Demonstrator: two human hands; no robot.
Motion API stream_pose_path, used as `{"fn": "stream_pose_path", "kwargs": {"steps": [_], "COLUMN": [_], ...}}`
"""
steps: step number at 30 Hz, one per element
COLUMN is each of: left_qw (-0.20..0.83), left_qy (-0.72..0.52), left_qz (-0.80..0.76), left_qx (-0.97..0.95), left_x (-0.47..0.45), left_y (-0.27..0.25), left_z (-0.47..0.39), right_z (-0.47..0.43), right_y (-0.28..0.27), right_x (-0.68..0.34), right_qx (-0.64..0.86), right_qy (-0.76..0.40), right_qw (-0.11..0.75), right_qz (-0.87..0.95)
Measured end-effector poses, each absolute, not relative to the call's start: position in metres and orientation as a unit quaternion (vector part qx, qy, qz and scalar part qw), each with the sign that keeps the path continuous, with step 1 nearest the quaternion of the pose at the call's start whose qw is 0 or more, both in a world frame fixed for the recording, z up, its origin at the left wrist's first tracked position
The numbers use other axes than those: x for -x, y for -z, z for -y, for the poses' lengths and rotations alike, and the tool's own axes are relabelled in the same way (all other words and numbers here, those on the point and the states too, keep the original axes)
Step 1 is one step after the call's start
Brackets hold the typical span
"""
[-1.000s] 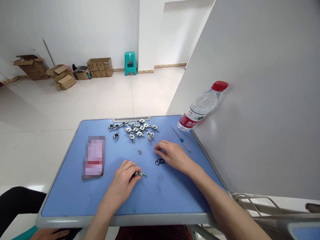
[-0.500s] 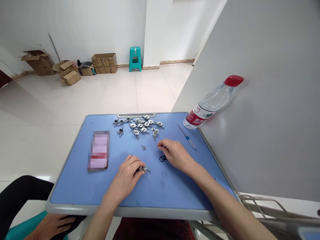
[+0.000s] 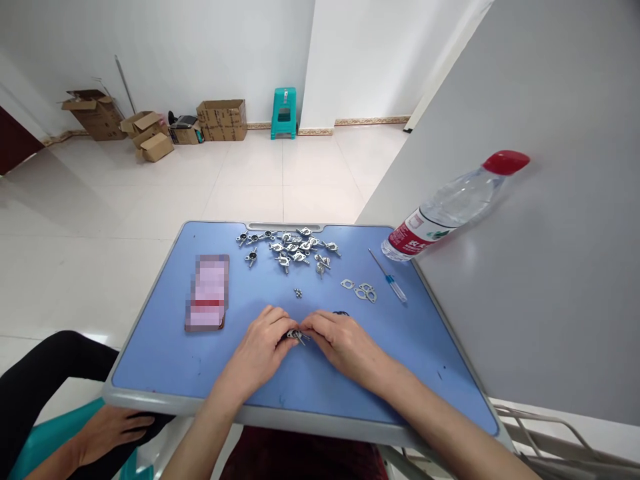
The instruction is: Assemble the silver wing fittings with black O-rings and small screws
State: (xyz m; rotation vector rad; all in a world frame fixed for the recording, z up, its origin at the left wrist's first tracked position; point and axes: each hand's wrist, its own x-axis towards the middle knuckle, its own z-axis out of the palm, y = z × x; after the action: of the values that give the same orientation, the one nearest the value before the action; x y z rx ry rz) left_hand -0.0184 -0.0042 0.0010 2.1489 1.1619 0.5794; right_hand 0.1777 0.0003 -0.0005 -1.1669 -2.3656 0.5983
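Between my two hands, low over the near middle of the table, is a small silvery flanged metal fitting (image 3: 297, 335) with thin prongs. My left hand (image 3: 263, 340) is closed around its left side. The thumb and fingers of my right hand (image 3: 345, 343) are pinched together at the fitting's upper right; anything in that pinch is hidden. Black rubber rings (image 3: 341, 313) show partly behind my right hand. Farther right lie several flat oval metal plates (image 3: 366, 292) with holes. A cluster of tiny metal pieces (image 3: 298, 293) sits ahead of my hands.
Several similar metal fittings (image 3: 295, 250) are heaped at the table's far side. A phone (image 3: 209, 293) lies left. At right are a screwdriver (image 3: 389, 277) and a water bottle (image 3: 440, 213) by a grey panel (image 3: 550, 267). Another person's hand (image 3: 113, 433) rests below the table's left edge.
My right hand has moved left and nearer from beside the oval plates to the fitting in my left hand, uncovering the plates. The view has shifted slightly.
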Motion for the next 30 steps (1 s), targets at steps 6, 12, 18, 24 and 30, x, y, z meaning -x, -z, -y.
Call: {"fn": "stream_pose_path", "kwargs": {"steps": [6, 12, 18, 24, 30], "left_qw": [0.315, 0.315, 0.319, 0.316, 0.311], "left_qy": [-0.228, -0.228, -0.226, -0.234, -0.23], "left_qz": [-0.439, -0.439, -0.441, -0.439, -0.445], "left_qx": [-0.81, -0.81, -0.808, -0.808, -0.808], "left_x": [0.019, 0.018, 0.018, 0.018, 0.017], "left_y": [0.001, 0.001, -0.001, 0.0, -0.002], "left_z": [0.006, 0.005, 0.006, 0.006, 0.006], "right_z": [0.002, 0.003, 0.008, 0.016, 0.019], "right_y": [0.004, 0.003, 0.007, 0.002, -0.004], "right_x": [-0.177, -0.177, -0.178, -0.173, -0.165], "right_qx": [0.409, 0.421, 0.441, 0.369, 0.336], "right_qy": [-0.201, -0.219, -0.142, 0.039, 0.147], "right_qw": [0.21, 0.22, 0.201, 0.196, 0.202], "right_qz": [0.865, 0.852, 0.863, 0.908, 0.908]}}
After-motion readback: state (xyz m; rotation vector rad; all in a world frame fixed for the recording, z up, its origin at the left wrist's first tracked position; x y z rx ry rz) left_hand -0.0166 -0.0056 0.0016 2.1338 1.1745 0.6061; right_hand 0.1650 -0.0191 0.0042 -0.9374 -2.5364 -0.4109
